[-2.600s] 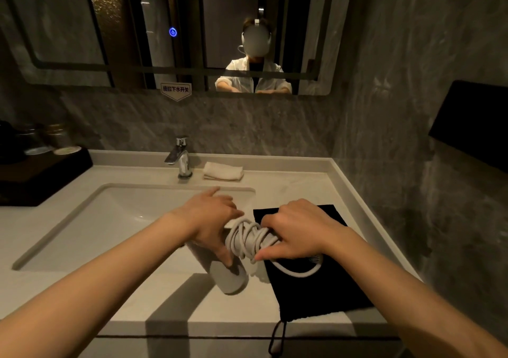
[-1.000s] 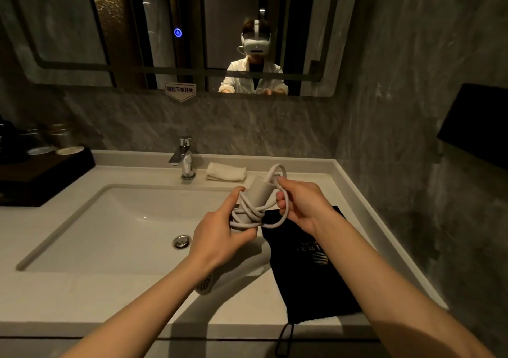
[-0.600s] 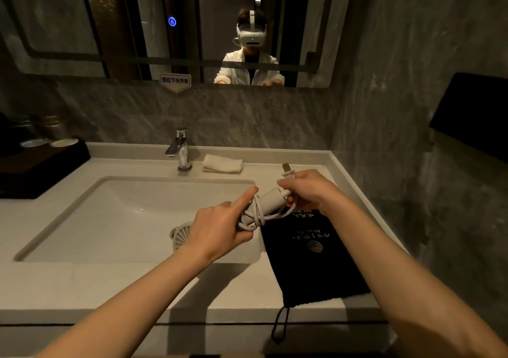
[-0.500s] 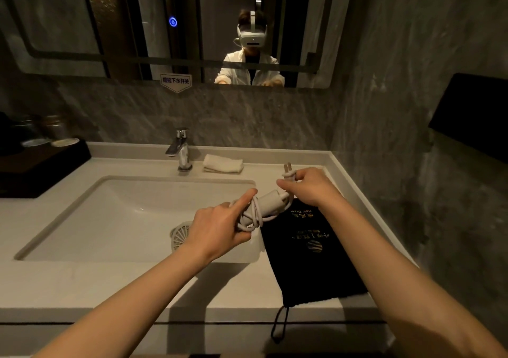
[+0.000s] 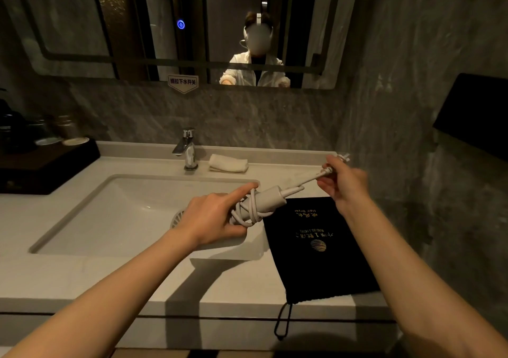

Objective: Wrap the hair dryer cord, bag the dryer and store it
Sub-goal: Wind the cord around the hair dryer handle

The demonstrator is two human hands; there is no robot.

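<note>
White dryer [image 5: 270,202] mostly behind left hand [image 5: 211,220]

A small white sign [image 5: 182,82] at the mirror's [image 5: 68,22] lower edge reads 提拉下水开关, and the black bag [image 5: 316,269] at the counter's [image 5: 82,275] right end bears gold print, upside down to the camera — "Hair Dryer" and a line ending "HOTEL" — the rest too small to read.

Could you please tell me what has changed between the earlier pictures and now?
The hair dryer was lifted off the counter and is now held by the left hand, cord coiled round its grip. The right hand, pinching the plug, has pulled the cord's end out rightward, taut. The black bag, folded towel and faucet stayed put.
</note>
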